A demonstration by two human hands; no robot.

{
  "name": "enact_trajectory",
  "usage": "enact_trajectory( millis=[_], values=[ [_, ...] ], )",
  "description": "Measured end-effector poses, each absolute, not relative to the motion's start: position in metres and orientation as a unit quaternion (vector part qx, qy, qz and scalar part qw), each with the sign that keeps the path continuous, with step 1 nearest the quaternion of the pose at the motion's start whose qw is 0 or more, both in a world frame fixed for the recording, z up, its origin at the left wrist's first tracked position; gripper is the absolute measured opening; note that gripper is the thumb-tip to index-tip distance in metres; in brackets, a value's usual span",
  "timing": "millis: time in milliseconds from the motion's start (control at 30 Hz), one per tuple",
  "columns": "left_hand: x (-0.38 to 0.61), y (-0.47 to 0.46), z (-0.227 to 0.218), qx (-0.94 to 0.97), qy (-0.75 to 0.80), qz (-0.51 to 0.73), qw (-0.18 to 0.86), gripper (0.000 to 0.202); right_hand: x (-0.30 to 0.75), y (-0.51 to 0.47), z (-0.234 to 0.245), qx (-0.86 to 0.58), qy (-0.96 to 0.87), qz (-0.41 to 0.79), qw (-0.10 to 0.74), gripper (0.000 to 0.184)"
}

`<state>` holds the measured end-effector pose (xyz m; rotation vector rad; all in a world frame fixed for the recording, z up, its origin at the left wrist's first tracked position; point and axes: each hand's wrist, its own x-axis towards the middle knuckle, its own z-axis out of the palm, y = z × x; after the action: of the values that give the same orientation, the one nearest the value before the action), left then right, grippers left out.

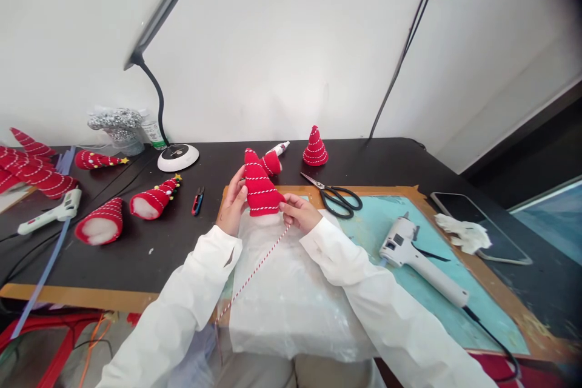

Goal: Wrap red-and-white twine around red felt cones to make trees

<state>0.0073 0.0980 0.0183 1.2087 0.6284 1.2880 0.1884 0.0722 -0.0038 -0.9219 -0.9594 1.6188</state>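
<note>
My left hand (233, 201) grips the left side of a red felt cone (260, 185) wound with white cord, holding it upright over the mat. My right hand (297, 212) pinches a red-and-white twisted cord (254, 270) against the cone's lower right edge. The cord trails down toward me across a clear plastic sheet (286, 291). Both arms wear white sleeves.
Black scissors (335, 195) and a white glue gun (418, 257) lie on the teal cutting mat (459, 309) to the right. A finished cone (315, 147) stands behind. Further cones (154, 199), another glue gun (52, 213), small snips (197, 200) and a lamp base (177, 157) sit left. A phone (486, 230) lies right.
</note>
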Motion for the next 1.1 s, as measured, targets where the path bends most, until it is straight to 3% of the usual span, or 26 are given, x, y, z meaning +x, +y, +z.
enact_trajectory(
  millis=[1100],
  values=[
    [0.0015, 0.1045, 0.0189, 0.522, 0.328, 0.593, 0.518, 0.06, 0.1894, 0.0689, 0.002, -0.371, -0.382, 0.691, 0.489, 0.061]
  ],
)
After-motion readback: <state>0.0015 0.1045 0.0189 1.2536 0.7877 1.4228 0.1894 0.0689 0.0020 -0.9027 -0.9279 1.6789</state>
